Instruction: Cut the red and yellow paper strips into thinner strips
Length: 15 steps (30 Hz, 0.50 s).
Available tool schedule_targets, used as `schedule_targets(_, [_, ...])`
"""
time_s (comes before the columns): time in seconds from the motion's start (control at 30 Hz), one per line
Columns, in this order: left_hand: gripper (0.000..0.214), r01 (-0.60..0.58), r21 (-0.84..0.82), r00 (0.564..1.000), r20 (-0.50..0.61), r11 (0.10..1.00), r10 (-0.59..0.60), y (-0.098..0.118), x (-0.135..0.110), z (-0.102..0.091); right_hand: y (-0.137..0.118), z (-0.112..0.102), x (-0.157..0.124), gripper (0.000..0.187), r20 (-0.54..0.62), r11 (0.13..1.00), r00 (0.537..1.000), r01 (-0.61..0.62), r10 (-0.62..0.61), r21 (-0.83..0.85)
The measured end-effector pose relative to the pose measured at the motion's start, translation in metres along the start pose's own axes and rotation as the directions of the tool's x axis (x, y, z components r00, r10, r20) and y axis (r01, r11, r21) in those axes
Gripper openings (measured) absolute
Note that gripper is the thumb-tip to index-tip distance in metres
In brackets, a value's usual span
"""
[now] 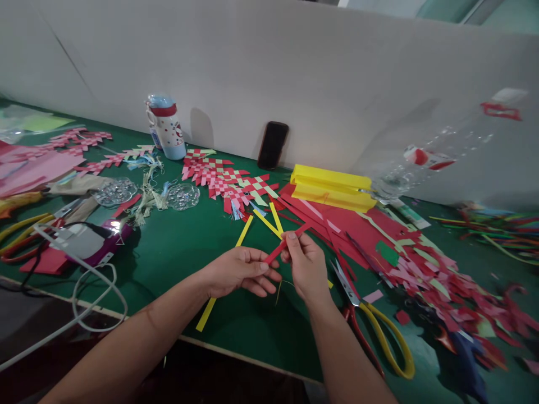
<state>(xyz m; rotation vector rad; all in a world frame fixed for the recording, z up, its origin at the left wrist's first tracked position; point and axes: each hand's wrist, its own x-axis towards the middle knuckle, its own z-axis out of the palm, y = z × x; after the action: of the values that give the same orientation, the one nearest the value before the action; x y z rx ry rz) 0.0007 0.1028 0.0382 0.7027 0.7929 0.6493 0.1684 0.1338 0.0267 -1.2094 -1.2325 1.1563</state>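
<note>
Both hands are occupied with one red paper strip [275, 253], suspended above the green table [261, 342]. The left hand [236, 272] grips its near end between thumb and fingers, the remaining fingers loosely spread. The right hand [306, 262] pinches the strip farther along, and its far end projects beyond the fingertips. Below the left hand, a long yellow strip [206, 315] lies on the table, passing under the wrist. Two shorter yellow pieces [275, 217] lie just beyond the fingers, their near ends meeting. Scissors [352, 297] with one red and one yellow handle rest beside the right forearm, blades parted. Farther right is a heap of paper scraps [438, 286]. Ahead of the hands are woven paper pieces [223, 179] and, leaning against the wall [328, 95], a dark phone [273, 146]. Left of the woven pieces stands a patterned drink flask [170, 132].
</note>
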Motion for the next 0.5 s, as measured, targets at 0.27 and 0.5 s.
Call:
schedule_targets(0.27, [0.018, -0.022, 0.079, 1.0, -0.011, 0.997, 0.023, 0.0003, -0.002, -0.0017, -0.0039, -0.0005, 0.0028, 0.034, -0.067, 0.993, 0.997, 0.035, -0.027, 0.112])
schedule_targets(0.5, [0.02, -0.036, 0.126, 0.999, -0.003, 0.991, 0.037, 0.0, -0.002, -0.0047, -0.0059, -0.0029, 0.0047, 0.033, -0.154, 0.982, 0.988, 0.059, -0.031, 0.178])
